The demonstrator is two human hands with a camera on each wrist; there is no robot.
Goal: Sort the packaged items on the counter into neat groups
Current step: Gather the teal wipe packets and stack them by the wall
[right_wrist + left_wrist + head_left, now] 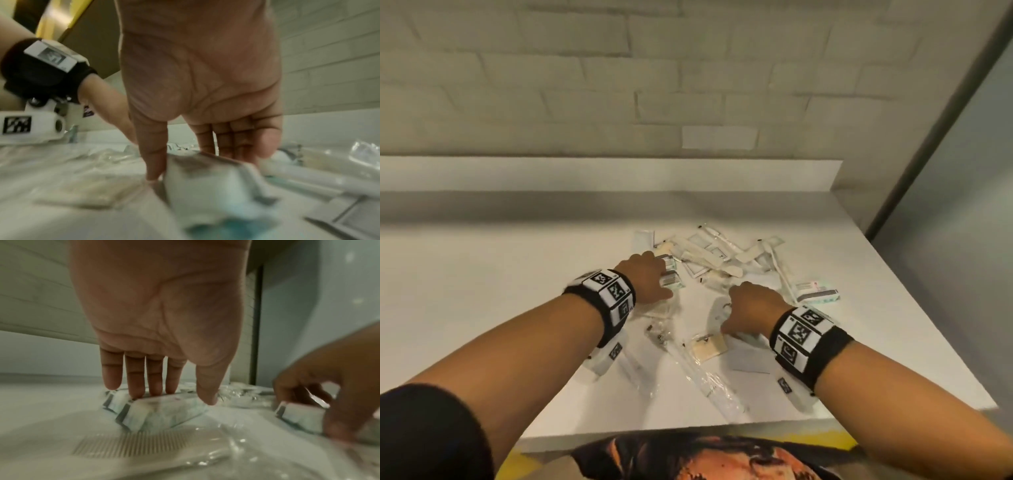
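Observation:
A loose pile of packaged items (726, 260) lies on the white counter (482, 274). My left hand (652, 275) reaches to the pile's left edge. In the left wrist view its straight fingers (133, 382) rest on top of two small white-and-green boxes (156, 412), with the thumb touching their right end. My right hand (751, 306) is nearer the counter's front; its thumb (156, 162) and fingers pinch a small white box with teal print (207, 183). The left wrist view shows that same box (298, 417) in the right hand (333, 394).
Another white-and-green box (816, 291) lies right of my right hand. A comb in a clear packet (133, 446), a tan pad packet (710, 346) and long clear wrappers (709, 380) lie near the front. The counter ends at a raised back ledge (619, 171) and a slanted right edge.

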